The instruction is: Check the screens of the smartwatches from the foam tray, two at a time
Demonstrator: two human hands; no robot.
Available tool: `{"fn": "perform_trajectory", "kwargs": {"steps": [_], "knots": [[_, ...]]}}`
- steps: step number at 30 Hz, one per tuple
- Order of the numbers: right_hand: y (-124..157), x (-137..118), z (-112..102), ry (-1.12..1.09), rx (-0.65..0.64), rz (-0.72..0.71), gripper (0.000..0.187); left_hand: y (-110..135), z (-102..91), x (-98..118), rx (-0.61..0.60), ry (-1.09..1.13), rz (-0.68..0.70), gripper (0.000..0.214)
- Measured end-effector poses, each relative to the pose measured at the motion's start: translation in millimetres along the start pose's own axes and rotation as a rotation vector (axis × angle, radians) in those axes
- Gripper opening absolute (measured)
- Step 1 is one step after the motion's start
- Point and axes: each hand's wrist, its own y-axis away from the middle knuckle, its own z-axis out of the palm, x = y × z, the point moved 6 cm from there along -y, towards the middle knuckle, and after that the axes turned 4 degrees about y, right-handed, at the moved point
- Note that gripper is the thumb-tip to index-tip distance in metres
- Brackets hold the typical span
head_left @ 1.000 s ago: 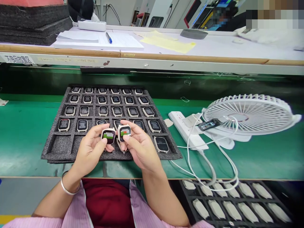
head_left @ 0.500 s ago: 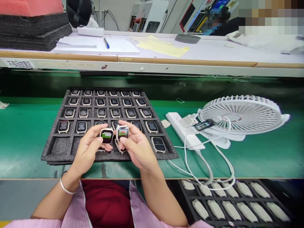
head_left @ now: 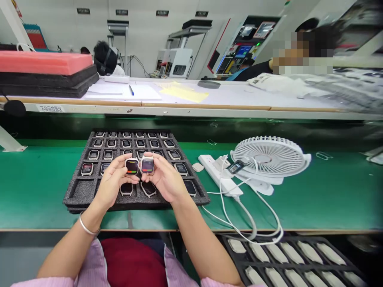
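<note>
My left hand [head_left: 112,181] pinches a small square smartwatch body [head_left: 132,166] with a lit screen, and my right hand [head_left: 165,180] grips a second lit smartwatch body [head_left: 147,165] right beside it. Both are held side by side just above a dark grey foam tray [head_left: 77,192] on the green bench. The tray's slots hold several more watch bodies [head_left: 108,154] in rows; two dark-screened ones [head_left: 149,188] lie directly under my hands. A silver bangle sits on my left wrist.
Right of the tray lie a white power strip [head_left: 213,170], looped white cables [head_left: 254,227] and a white fan [head_left: 267,157] lying flat. A black tray of pale parts [head_left: 287,259] sits below the bench edge. On the raised shelf behind: papers, a pen, stacked foam [head_left: 44,73]. A person sits at the far right.
The camera has tilted up, showing more of the room and shelf behind. My hands stay together holding the two watches; their screens now show red and green bands.
</note>
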Motion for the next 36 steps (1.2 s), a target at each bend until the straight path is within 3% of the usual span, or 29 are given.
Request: {"fn": "perform_trajectory", "kwargs": {"steps": [5,15,22,26,36], "knots": [[-15,-26,18,0.016,-0.080,-0.048,0.031,-5,7.6,26,-0.018,-0.036,0.114,0.048],[-14,-23,27,0.028,-0.101,-0.056,0.037,7,-1.7,34,0.038,-0.088,0.148,0.049],[-15,-37,34,0.035,-0.133,-0.094,0.034,6,3.9,49,0.013,-0.102,0.173,0.049],[-28,-62,44,0.037,-0.143,-0.151,0.027,-8,15.8,73,-0.013,-0.105,0.244,0.048],[-54,-157,84,0.150,-0.211,-0.306,0.017,-49,58.3,155,-0.108,-0.081,0.488,0.043]]}}
